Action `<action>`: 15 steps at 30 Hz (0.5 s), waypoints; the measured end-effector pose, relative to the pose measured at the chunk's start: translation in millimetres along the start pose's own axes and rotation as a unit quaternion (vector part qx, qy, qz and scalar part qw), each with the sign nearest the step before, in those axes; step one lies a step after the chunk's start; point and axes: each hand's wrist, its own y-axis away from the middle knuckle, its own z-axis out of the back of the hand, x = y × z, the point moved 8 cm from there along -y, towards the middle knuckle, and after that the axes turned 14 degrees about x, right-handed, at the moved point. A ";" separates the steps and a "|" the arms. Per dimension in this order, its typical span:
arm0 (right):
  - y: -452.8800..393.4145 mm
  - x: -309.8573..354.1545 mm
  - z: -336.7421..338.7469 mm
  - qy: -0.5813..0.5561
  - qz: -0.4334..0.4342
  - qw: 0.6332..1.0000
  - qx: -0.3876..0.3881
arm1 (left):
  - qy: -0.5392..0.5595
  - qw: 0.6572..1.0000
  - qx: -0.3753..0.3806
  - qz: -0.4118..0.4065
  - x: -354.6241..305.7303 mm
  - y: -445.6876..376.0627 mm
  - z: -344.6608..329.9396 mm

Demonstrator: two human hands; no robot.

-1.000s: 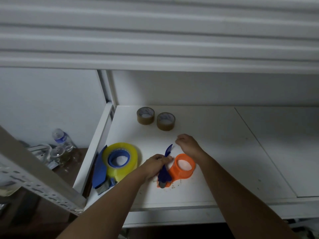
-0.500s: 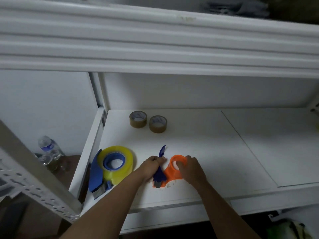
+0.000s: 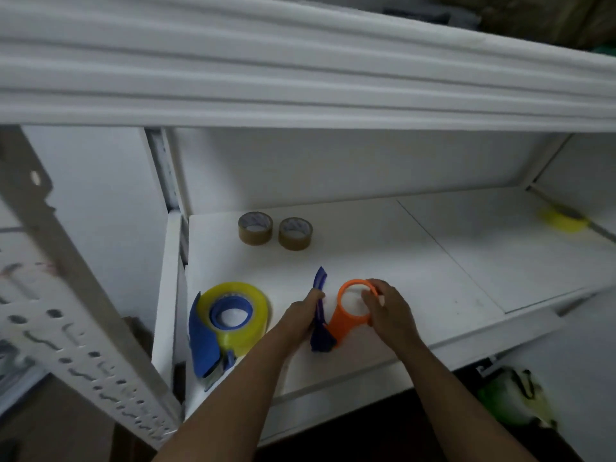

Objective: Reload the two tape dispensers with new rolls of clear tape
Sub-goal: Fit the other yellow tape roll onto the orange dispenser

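White shelf (image 3: pixel 383 261) carries everything. Blue dispenser (image 3: pixel 203 341) at front left, loaded with yellowish clear tape roll (image 3: pixel 245 323). Orange dispenser (image 3: pixel 346 323) near front middle, ring empty. Left hand (image 3: pixel 301 320) gripping its dark blue handle (image 3: pixel 320 315); right hand (image 3: pixel 390 311) fingers curled on orange ring rim. Two brown tape rolls (image 3: pixel 275 231) side by side, toward back.

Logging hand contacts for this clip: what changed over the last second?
The right hand came back from beyond the orange dispenser and took hold of its ring. The left hand kept its grip on the dispenser's blue handle. The loaded blue dispenser and the two brown rolls stayed put on the shelf.
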 end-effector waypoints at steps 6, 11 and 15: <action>38.2 -2.3 8.8 -0.055 0.030 0.996 -0.058 | -0.030 0.998 0.058 -0.010 7.3 -4.6 -12.2; 53.1 -15.2 11.7 -0.151 0.032 0.984 -0.084 | -0.088 0.994 0.053 -0.036 0.1 8.8 -19.2; 65.5 -33.1 21.0 -0.237 -0.004 0.966 -0.101 | -0.173 0.981 0.053 -0.072 -15.7 20.9 -35.0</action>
